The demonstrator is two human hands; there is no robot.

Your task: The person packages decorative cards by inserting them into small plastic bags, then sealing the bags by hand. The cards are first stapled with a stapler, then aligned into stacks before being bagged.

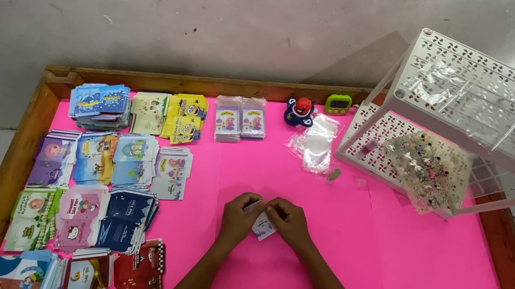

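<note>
Hands meeting mid-tabletop point(324, 246): left hand point(238, 216) and right hand point(288, 221), fingers pinched narrow on one small white packet point(264, 226) held just above pink sheet. Seemingly folding or sealing it. Packet small, flat, pale, with bluish print, partly hidden by fingers. Stacks of colourful printed cards point(108, 161) well apart at left.

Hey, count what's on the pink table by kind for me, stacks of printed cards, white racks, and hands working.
Stacks of printed cards: about 15
White racks: 1
Hands, left hand and right hand, both on a small packet: 2
Total: about 18
</note>
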